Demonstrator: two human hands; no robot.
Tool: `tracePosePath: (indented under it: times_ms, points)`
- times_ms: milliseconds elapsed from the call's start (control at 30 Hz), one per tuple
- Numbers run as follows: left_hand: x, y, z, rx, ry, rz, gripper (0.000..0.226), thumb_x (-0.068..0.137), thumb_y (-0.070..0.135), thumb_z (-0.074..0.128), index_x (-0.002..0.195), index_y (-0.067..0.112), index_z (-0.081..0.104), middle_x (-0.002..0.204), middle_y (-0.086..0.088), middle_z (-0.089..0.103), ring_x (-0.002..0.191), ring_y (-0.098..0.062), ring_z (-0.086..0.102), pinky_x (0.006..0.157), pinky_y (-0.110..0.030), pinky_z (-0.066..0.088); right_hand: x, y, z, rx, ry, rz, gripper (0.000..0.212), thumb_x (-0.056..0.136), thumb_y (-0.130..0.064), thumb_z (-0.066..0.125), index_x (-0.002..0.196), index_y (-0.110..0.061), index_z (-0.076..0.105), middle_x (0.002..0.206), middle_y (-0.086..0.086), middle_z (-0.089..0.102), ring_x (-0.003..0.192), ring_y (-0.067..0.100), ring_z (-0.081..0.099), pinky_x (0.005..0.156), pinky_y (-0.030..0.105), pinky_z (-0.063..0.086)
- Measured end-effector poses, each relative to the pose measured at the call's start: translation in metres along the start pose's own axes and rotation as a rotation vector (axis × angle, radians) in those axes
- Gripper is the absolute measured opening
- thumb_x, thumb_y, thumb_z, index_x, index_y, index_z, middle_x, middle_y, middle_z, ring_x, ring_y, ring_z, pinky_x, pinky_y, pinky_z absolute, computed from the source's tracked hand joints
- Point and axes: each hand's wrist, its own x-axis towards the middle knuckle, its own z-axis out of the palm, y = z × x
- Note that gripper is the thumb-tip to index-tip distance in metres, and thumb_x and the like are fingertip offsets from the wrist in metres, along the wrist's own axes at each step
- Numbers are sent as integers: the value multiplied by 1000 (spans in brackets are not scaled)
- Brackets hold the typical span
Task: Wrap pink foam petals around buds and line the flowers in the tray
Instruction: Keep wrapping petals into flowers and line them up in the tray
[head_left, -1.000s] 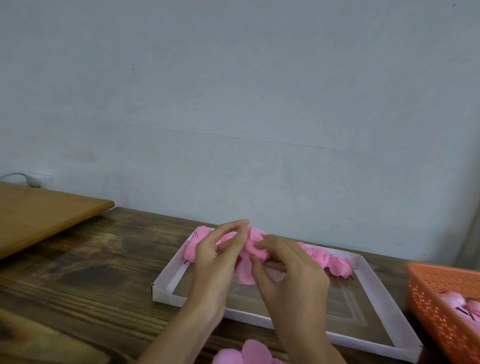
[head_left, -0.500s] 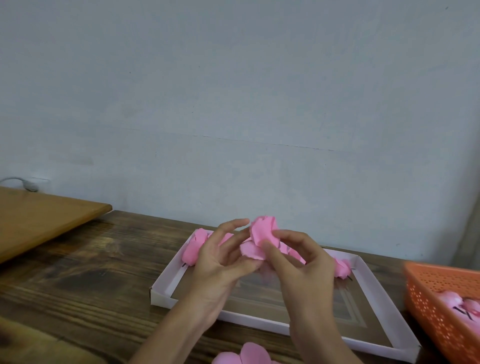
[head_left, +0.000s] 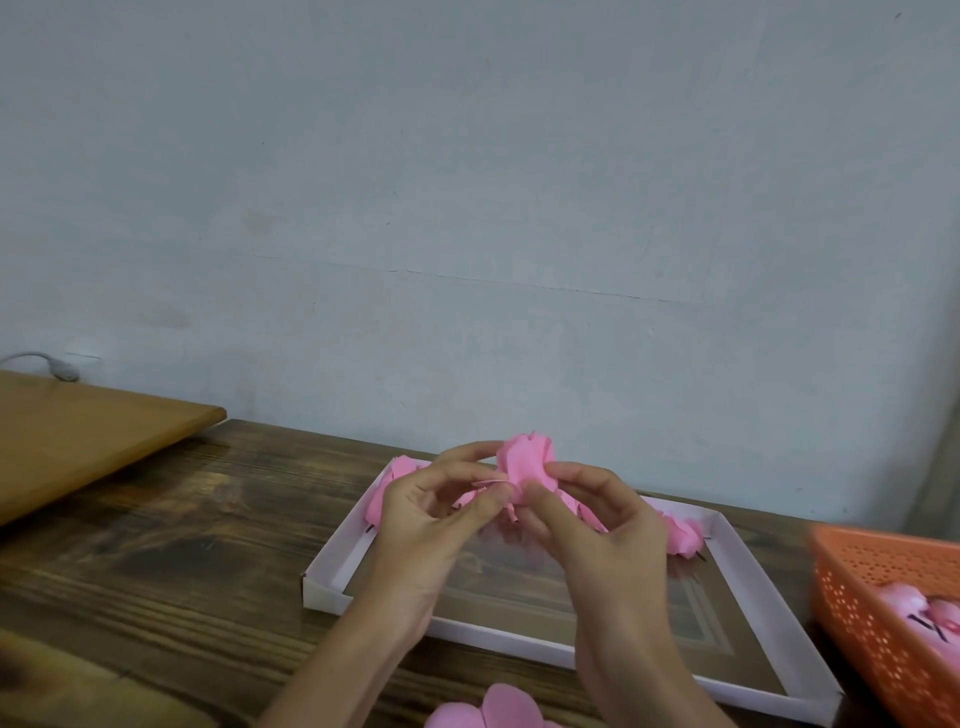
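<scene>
The person's left hand (head_left: 431, 514) and right hand (head_left: 597, 519) meet above the far half of a shallow white cardboard tray (head_left: 332, 566). Between them they hold a pink foam flower (head_left: 524, 462), a bud with thin petals wrapped round it. The flower rises just above the fingertips of both hands, its ruffled top pointing up and away from the person.

The left hand's fingers are curled, and its thumb and forefinger pinch a thin petal edge at the flower's lower left side. The right hand's thumb and curled fingers grip the flower's base from the right. The base itself is hidden behind the fingers.

Behind the hands, a row of finished pink foam flowers (head_left: 683, 535) lies along the tray's far wall. One end shows just beyond the left hand's knuckles and the other just past the right hand's wrist side, while the middle of the row is covered by the hands.

Below both forearms, close to the person, loose pink foam petals (head_left: 498, 709) lie on the dark wooden table (head_left: 182, 545).

Well to the right of the right hand stands an orange perforated plastic basket (head_left: 883, 623) with blurred pale pink buds (head_left: 914, 608) inside.

Far to the left of the left hand a light brown wooden board (head_left: 78, 431) lies, and a white cable (head_left: 47, 361) lies at its far edge against the pale grey-blue wall (head_left: 467, 208).
</scene>
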Motion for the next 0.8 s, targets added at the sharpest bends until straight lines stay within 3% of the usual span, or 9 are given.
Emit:
tracePosePath:
  times_ms: [133,267,367,567,800]
  points:
    - [0,2,-1,-20,15,-26,22,72,27,90,87,14,83,133,-2,72,118,-30,72,86,-54,63,-3,-2,3,20,-15,24,17,80,-2,85,87,-16,79,95,7,79,86,29,79,73,36,66]
    - [0,2,1,-102,-20,-62,22,79,26,86,91,9,79,134,-9,71,113,-39,73,79,-45,64,-2,-5,1,145,-4,134,14,84,1,80,95,-6,76,97,20,77,90,34,78,69,27,63]
    - [-1,1,3,-139,-21,-90,21,87,22,82,94,4,75,132,-13,72,106,-38,74,75,-37,62,-2,-6,1,223,-23,204,17,86,0,77,102,-1,72,100,24,77,95,38,77,75,29,65]
    - [-2,0,5,-123,71,-132,26,86,27,81,101,6,78,110,-12,77,100,-29,74,85,-43,60,-3,-3,3,310,-92,273,23,89,0,74,111,1,68,107,26,76,96,37,77,83,32,64]
    - [-4,3,8,-39,98,-144,16,89,24,77,95,9,78,91,-6,75,86,-21,71,81,-41,58,0,5,1,332,-151,235,27,92,0,69,118,0,63,111,25,75,103,37,75,85,32,63]
